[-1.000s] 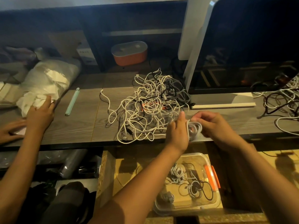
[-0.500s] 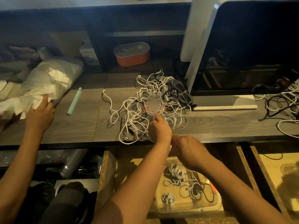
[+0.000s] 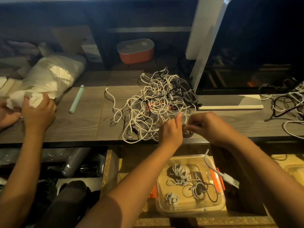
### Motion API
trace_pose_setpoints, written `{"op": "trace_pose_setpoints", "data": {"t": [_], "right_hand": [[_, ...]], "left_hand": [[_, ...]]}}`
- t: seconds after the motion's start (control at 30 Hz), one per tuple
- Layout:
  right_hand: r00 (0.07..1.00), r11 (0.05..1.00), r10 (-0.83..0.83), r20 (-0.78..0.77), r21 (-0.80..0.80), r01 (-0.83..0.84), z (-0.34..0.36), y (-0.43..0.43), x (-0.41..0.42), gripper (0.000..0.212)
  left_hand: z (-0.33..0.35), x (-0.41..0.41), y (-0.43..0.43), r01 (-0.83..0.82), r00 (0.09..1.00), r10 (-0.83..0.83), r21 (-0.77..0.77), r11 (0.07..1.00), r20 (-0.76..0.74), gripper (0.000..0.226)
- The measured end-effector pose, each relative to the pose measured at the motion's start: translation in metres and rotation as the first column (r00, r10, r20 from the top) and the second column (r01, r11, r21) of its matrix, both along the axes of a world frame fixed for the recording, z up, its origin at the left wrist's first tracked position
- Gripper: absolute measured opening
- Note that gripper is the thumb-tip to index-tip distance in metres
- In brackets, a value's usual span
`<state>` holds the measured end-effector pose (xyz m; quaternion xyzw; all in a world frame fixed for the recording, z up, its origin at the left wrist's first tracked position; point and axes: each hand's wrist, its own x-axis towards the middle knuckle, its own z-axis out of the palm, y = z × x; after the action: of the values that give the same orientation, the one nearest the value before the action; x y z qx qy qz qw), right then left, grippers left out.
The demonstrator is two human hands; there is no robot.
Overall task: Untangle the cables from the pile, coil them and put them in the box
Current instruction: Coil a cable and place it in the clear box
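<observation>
A tangled pile of white, grey and black cables (image 3: 156,102) lies on the wooden desk (image 3: 82,125). At the pile's front right edge my left hand (image 3: 171,129) and my right hand (image 3: 212,127) meet and pinch a grey cable (image 3: 187,133) between them. One end of it, with a plug (image 3: 230,179), hangs down below my right wrist. Underneath stands a clear plastic box (image 3: 190,210) with orange latches, holding several coiled cables.
A large monitor (image 3: 246,46) stands right of the pile, with a second cable tangle (image 3: 289,102) beyond it. An orange container (image 3: 135,51) sits at the back. On the left another person's hand (image 3: 38,109) grips a white bag (image 3: 49,76); a green strip (image 3: 76,98) lies nearby.
A second ago my hands held a white coil. My right hand then dipped over the box, and both hands have come back to the pile's edge, now holding a grey cable.
</observation>
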<state>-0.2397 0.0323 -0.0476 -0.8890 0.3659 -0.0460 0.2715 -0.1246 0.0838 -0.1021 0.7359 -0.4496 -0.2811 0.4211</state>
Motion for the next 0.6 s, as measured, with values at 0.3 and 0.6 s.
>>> {"op": "trace_pose_setpoints", "data": {"t": [0.3,0.6], "right_hand": [[0.71,0.691,-0.567,0.417,0.71,0.134,-0.008,-0.001,-0.011,0.022],[0.958,0.949,-0.232,0.166,0.254,0.186,-0.062,0.064,0.02,0.018]], "left_hand": [[0.012,-0.018,0.001,-0.049,0.809,0.067,0.047,0.998,-0.584,0.043],[0.023,0.0,-0.018,-0.496,0.761,0.483,0.092,0.864,-0.433,0.059]]}}
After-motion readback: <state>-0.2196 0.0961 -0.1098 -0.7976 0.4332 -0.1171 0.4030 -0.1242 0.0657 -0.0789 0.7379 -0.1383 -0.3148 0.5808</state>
